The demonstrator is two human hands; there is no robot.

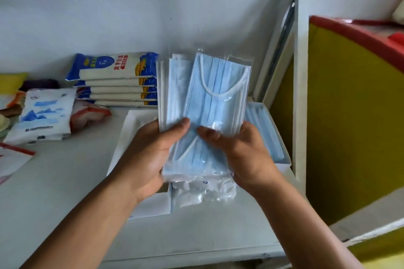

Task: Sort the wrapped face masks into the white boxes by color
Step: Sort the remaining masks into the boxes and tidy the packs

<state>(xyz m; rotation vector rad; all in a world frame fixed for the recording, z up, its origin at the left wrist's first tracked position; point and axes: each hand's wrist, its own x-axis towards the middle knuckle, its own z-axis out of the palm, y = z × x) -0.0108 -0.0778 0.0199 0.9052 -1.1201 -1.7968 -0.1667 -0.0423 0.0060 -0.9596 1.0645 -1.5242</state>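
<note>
Wrapped face masks [203, 102], light blue in clear plastic sleeves, held up as a fanned stack at ctr frame, above the counter [54, 192] & in front of a pale wall [109, 6]. The left hand [148, 157] grips the stack's lower left edge, thumb pressed on the front, fingers hidden behind. The right hand [242, 153] holds the lower right edge, thumb laid across the top mask, fingers curled round the side. Top mask sits tilted vs. the ones behind it, its white ear loop showing through the wrap. Right of ctr, behind the right hand, a white box [284, 165] holds more blue masks [261, 122] lying flat. A second white box [127, 137] lies left of it, mostly covered by the left hand & stack; contents can't be made out. Lower ctr, below the stack, a white wrapped packet [203, 194] lies betw. the wrists. Upper left: blue-and-white bags [118, 81] piled against the wall, w/ a tissue pack [43, 116] printed w/ blue peaks beside them. Right edge: yellow panel [349, 116] w/ red trim.
</note>
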